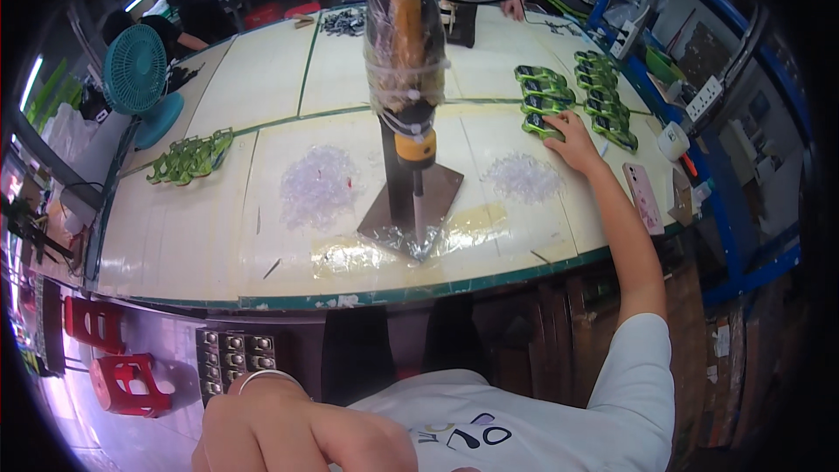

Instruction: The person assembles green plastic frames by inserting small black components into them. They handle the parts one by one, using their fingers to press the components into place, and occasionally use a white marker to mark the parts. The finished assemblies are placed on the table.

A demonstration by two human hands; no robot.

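Observation:
My right hand (572, 142) reaches out at the right, its thumb and fingers closed on the near end of a row of green-and-black moulded parts (544, 92). A second row of similar green parts (603, 100) lies just to its right. Close in front of me at the lower edge is my left hand (301, 426), with a light bangle at the wrist; its fingertips are cut off. Mid-table stands a yellow-and-black electric screwdriver (416, 149), wrapped in clear film and pointing down over a dark metal base plate (450, 188).
Piles of small clear plastic pieces lie left (319, 185) and right (524, 177) of the plate. Green frames (192, 157) and a teal fan (135, 70) stand at left. A pink phone (642, 199) lies at right. Red stools (131, 383) are on the floor. Other people work beyond.

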